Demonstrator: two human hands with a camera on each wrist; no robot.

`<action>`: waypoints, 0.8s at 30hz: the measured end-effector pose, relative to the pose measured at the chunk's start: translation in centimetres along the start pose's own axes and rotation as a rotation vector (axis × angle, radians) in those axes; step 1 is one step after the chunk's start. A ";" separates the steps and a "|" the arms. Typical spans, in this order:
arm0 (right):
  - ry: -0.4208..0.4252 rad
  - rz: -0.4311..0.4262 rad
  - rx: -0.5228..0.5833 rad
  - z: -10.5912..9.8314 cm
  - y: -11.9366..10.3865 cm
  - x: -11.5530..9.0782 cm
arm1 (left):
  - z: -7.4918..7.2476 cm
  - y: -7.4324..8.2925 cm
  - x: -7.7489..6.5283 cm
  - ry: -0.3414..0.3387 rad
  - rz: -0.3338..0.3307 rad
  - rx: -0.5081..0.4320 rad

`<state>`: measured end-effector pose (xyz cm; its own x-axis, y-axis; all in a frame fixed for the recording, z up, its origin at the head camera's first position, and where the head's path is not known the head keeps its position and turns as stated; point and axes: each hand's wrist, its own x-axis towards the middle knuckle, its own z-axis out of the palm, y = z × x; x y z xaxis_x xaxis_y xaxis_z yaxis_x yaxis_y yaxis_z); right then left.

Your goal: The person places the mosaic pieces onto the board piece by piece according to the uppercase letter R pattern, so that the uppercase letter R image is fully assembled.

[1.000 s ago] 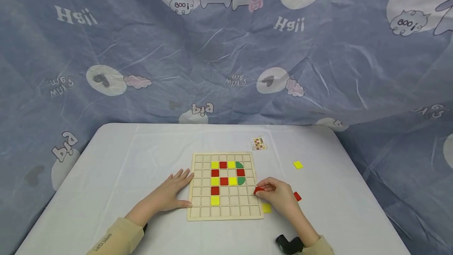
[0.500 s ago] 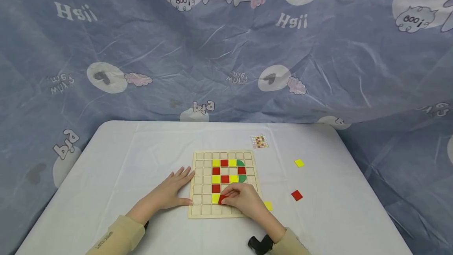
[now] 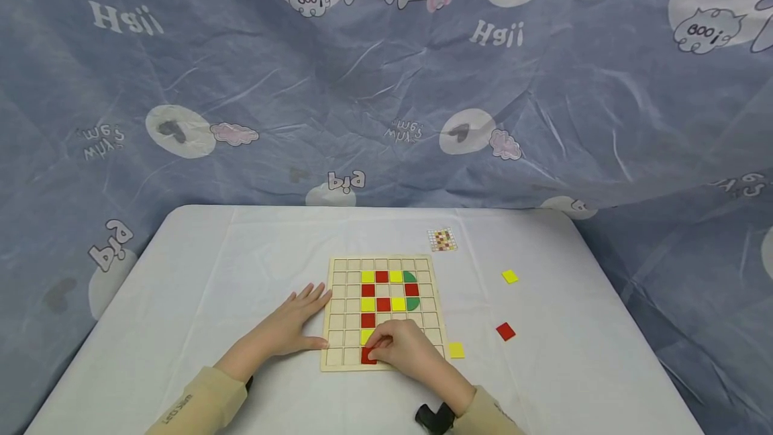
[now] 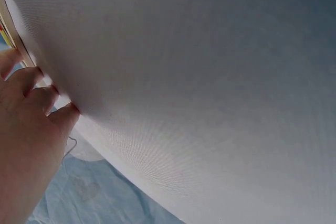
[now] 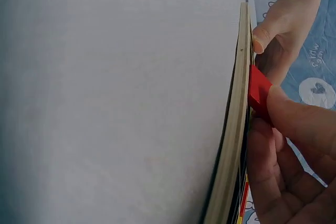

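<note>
A wooden grid board (image 3: 336,357) lies on the table, with red and yellow square tiles and two green rounded tiles (image 3: 410,277) set in its cells. My right hand (image 3: 406,349) pinches a red square tile (image 5: 260,92) between thumb and fingers. That tile is at the bottom row, just below the yellow tile (image 3: 366,337) of the left column, and looks tilted against the board in the right wrist view. Spread out flat, my left hand (image 3: 290,326) touches the board's left edge with thumb and fingertips. In the left wrist view its fingertips (image 4: 65,114) rest along that edge.
Right of the board lie a loose red tile (image 3: 506,331) and a yellow one (image 3: 510,276). Another yellow tile (image 3: 456,350) sits by the board's lower right edge. A small printed pattern card (image 3: 443,239) is behind the board. A patterned blue cloth (image 3: 386,86) hangs beyond the table.
My right hand has carried the red tile leftward from beyond the board's right edge, across the board, then down to the bottom row. The left hand has stayed in place.
</note>
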<state>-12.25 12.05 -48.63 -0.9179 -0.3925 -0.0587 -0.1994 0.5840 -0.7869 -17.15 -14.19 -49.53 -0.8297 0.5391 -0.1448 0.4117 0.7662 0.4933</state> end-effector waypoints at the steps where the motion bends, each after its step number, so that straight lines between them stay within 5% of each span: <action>1: 0.004 -0.005 -0.023 0.0 -0.1 0.0 | 0.0 0.0 0.0 -0.001 -0.001 0.002; 13: 0.029 -0.030 -0.186 0.2 -0.5 0.0 | 0.0 -0.1 0.1 0.001 -0.004 0.007; 24: 0.085 0.047 -0.008 -3.5 0.7 -1.4 | 0.0 -0.1 0.0 -0.005 0.003 0.006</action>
<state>-12.27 15.47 -46.95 -0.9521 -0.3027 -0.0424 -0.1580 0.6061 -0.7795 -17.21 -14.28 -49.60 -0.8265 0.5431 -0.1479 0.4163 0.7667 0.4888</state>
